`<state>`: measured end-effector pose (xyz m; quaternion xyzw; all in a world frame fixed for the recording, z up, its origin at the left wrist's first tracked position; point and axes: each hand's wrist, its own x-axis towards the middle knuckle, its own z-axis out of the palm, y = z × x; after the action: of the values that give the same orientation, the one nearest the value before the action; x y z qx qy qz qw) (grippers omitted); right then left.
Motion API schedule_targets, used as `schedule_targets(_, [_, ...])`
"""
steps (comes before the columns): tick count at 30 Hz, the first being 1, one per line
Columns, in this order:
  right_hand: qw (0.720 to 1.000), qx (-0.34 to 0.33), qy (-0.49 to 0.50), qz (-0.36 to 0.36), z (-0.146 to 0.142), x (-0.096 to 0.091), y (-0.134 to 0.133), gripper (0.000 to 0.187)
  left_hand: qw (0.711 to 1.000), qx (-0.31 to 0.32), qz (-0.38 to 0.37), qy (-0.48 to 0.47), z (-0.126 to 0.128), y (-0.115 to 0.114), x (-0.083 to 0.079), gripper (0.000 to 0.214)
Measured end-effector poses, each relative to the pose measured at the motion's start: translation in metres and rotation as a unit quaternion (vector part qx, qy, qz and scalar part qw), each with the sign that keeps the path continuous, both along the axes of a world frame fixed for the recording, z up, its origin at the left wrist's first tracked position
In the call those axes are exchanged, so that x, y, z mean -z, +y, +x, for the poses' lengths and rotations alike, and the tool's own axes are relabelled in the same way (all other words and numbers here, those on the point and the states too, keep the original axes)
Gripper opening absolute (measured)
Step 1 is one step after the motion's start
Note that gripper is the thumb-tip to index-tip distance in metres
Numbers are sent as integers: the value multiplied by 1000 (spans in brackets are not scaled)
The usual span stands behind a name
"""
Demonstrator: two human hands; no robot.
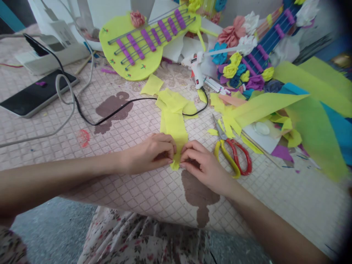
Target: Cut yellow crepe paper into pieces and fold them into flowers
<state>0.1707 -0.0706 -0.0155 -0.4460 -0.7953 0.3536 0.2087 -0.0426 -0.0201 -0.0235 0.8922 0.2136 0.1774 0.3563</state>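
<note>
A strip of yellow crepe paper runs toward me over the patterned tablecloth, its near end gathered between my hands. My left hand pinches the left edge of this end, fingers curled. From the other side, my right hand pinches the right edge between thumb and fingers. More yellow paper pieces lie overlapped at the strip's far end. Just right of my right hand rest scissors with one red and one yellow handle, blades slightly apart.
A white glue gun stands behind the paper, its black cable crossing the cloth. Behind it lies a yellow paper guitar. Paper flowers and crepe sheets crowd the right. A phone and power strip sit left.
</note>
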Motion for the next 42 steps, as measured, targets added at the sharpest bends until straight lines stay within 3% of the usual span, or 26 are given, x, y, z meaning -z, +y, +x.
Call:
schedule_targets(8, [998,50,-39,25,-9,6,-5,11,999,-30,13,9,4,-5,0,9])
schedule_targets(42, [996,73,-36,39,-12,8,-7,15,995,-86,56,7,9,-13,4,8])
